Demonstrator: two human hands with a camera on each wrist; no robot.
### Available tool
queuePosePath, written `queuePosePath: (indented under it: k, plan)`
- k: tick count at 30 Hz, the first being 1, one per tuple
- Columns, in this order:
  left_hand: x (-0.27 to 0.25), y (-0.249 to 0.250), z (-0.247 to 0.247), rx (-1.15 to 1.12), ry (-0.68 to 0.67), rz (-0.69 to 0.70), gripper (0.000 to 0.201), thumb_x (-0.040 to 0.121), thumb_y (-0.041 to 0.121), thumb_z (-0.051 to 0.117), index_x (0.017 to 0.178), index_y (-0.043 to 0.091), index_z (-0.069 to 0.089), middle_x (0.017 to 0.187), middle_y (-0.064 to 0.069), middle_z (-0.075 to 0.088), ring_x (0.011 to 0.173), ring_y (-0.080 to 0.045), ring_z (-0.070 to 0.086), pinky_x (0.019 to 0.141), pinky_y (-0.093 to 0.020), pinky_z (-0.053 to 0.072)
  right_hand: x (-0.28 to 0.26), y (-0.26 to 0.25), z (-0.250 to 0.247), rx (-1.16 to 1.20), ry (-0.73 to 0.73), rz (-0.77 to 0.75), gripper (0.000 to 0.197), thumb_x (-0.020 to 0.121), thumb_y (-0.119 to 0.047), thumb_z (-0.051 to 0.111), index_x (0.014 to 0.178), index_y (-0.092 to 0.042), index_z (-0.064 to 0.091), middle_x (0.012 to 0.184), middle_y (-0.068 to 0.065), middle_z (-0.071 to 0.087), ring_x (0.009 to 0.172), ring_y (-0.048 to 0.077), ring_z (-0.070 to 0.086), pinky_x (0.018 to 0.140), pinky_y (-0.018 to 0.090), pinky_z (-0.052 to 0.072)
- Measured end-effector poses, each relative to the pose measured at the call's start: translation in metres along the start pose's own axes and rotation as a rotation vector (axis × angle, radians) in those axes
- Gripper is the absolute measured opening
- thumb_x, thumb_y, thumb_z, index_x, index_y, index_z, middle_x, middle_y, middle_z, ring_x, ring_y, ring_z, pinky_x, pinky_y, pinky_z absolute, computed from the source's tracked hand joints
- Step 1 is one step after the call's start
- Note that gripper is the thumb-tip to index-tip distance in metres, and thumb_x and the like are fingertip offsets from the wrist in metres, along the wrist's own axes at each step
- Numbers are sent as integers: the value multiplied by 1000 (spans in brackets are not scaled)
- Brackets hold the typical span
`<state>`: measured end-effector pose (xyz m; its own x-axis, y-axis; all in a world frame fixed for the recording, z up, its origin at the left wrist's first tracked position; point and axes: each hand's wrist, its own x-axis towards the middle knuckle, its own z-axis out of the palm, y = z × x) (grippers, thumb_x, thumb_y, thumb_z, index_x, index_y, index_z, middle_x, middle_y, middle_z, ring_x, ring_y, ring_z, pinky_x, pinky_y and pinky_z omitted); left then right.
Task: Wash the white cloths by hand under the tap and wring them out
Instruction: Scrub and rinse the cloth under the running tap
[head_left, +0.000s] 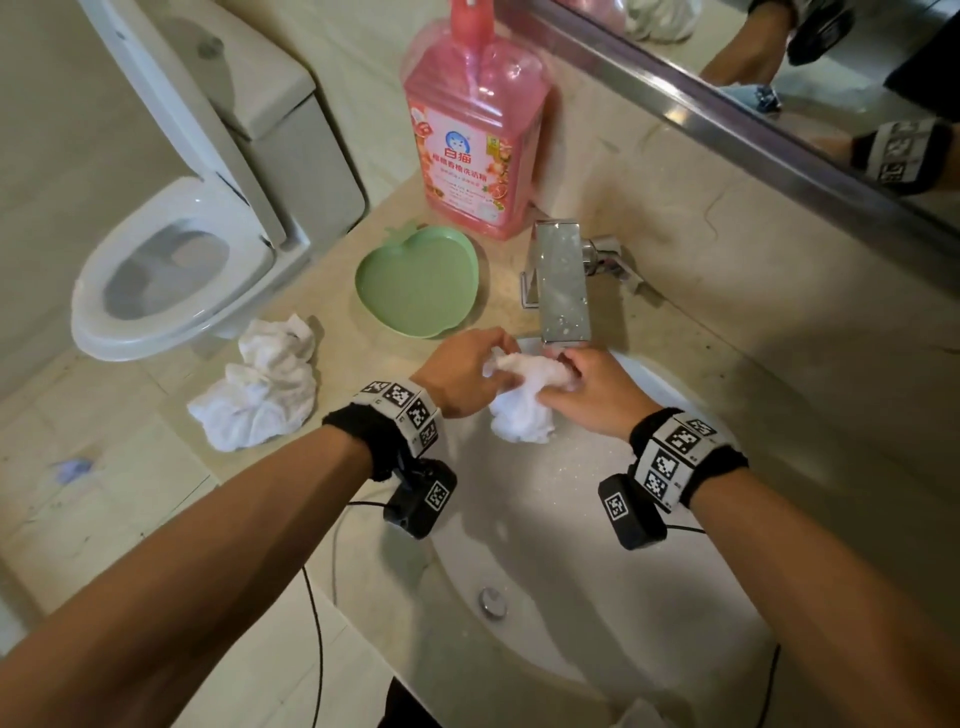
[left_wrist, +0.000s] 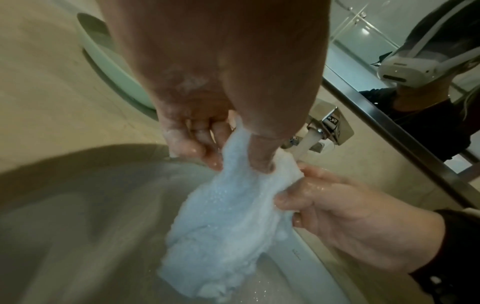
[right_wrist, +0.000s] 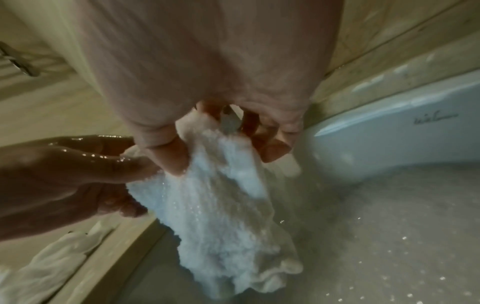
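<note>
A wet white cloth (head_left: 524, 400) is being held over the sink (head_left: 675, 571), just under the tap (head_left: 563, 291); water is running from the spout (seen in the left wrist view) onto the cloth's top edge. The cloth is being pinched by both hands: the left hand (head_left: 462, 371) w/ thumb and fingers curled round its upper left part, the right hand (head_left: 597, 389) w/ fingers closed on its upper right part; the lower part is hanging bunched betw. them, above the basin, apart from the drain (head_left: 492, 603). Both hands are wet. A second white cloth (head_left: 260, 387) is lying crumpled on the counter (head_left: 363, 353) left of the sink, near the counter's edge; a green apple-shaped dish (head_left: 418, 283) is sitting behind it, beside the tap; a pink detergent bottle (head_left: 475, 130) is standing upright at the back, approx. behind the dish. A toilet (head_left: 171, 260) is showing past the counter's left end.
</note>
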<state>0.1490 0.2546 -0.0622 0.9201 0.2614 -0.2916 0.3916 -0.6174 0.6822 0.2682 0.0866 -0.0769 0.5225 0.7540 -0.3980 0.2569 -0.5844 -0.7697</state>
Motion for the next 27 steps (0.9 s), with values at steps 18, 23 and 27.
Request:
queuePosePath:
  k: [18,23,27]
  plan:
    - [35,25,35,29,-118,-126,50,97,59,39,126,27,63,118,-7,68,104,-25,63,92,-36,49,-14,45,-48,-118,215,175,26,89,-38,65,77,-16,62,71,3,63,65,19,58,55,28,45]
    - [31,32,42,212,-72,-19,35,103,37,43,125,19,64,119,-10,67,105,-27,62,80,-25,40,-17,39,-46,-96,162,143,4,89,-30,61,85,-30,64,81,-12,67,76,7,62,55,20,42]
    - [29,29,39,218,-6,-51,45,100,51,39,117,20,67,109,-11,70,97,-31,65,81,-38,51,-17,30,-33,-104,114,81,10,91,-35,64,94,-27,68,84,-9,70,82,14,66,64,21,47]
